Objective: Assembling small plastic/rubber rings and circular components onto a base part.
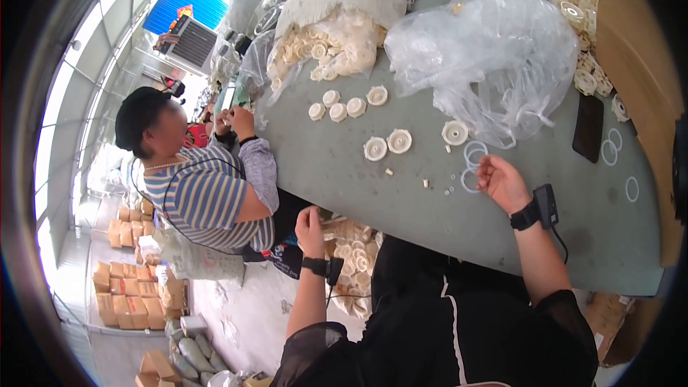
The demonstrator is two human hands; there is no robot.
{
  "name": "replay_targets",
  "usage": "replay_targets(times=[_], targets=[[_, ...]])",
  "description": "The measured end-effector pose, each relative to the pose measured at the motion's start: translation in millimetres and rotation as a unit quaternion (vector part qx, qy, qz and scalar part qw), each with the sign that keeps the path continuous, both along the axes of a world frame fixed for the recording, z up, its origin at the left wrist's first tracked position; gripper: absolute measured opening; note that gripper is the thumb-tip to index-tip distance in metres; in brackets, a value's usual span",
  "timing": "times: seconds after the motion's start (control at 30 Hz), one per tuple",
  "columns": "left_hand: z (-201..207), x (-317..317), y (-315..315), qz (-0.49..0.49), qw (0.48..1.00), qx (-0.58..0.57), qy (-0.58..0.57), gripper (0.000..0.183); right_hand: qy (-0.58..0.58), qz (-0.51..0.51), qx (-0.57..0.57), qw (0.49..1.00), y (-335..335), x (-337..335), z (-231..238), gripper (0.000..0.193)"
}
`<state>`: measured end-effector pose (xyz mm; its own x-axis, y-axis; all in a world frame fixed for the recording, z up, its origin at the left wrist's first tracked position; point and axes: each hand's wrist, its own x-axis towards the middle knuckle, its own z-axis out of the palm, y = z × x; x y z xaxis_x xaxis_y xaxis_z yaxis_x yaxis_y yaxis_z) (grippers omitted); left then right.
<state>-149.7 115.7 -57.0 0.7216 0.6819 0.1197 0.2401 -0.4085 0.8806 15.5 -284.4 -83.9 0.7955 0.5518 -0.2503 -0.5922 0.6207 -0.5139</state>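
My right hand point(503, 183) is over the table at the right, its fingers curled together beside two thin white rings point(475, 150). Whether it touches or holds one is hidden by the fingers. Just beyond them lies a cream plastic cap point(454, 132), hollow side up. Past the table's near edge, my left hand point(309, 232) hangs with its fingers closed, next to a sack of cream caps point(354, 261); what it grips, if anything, does not show. Two more hollow caps point(399, 141) and a group of several caps point(356, 107) sit toward the table's middle.
A co-worker point(208, 179) stands at the left table edge, hands raised. A clear plastic bag point(487, 57) and an open sack of cream parts point(330, 36) lie across the far side. A dark phone point(588, 129) and loose rings point(631, 189) are at right. Cartons point(136, 294) are stacked left.
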Motion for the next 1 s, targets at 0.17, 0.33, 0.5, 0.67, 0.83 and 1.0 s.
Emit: replay_targets(times=[0.17,0.33,0.5,0.67,0.83,1.0], targets=[[41.3,127.6,-7.9,-0.234,0.948,0.209,0.060,0.032,0.059,-0.036,0.050,0.996,-1.4,3.8,8.7,0.023],[26.1,231.7,26.1,-0.192,0.906,0.367,0.090,0.068,0.089,-0.037,0.080,0.992,-3.2,5.8,8.8,0.023],[29.3,288.3,43.6,-0.056,0.903,0.298,0.304,0.093,0.112,-0.022,0.124,0.986,-6.2,7.4,-0.1,0.024],[13.3,313.6,55.5,-0.078,0.913,0.249,0.314,0.091,0.126,-0.017,0.154,0.980,-7.5,7.9,0.2,0.025],[1.5,298.8,28.7,-0.245,0.890,0.299,0.241,0.086,0.119,-0.019,0.152,0.981,-5.3,9.1,-1.8,0.025],[-0.9,253.5,-33.4,-0.322,0.871,0.330,0.173,0.064,0.108,-0.020,0.143,0.983,-4.0,9.9,2.4,0.025]])
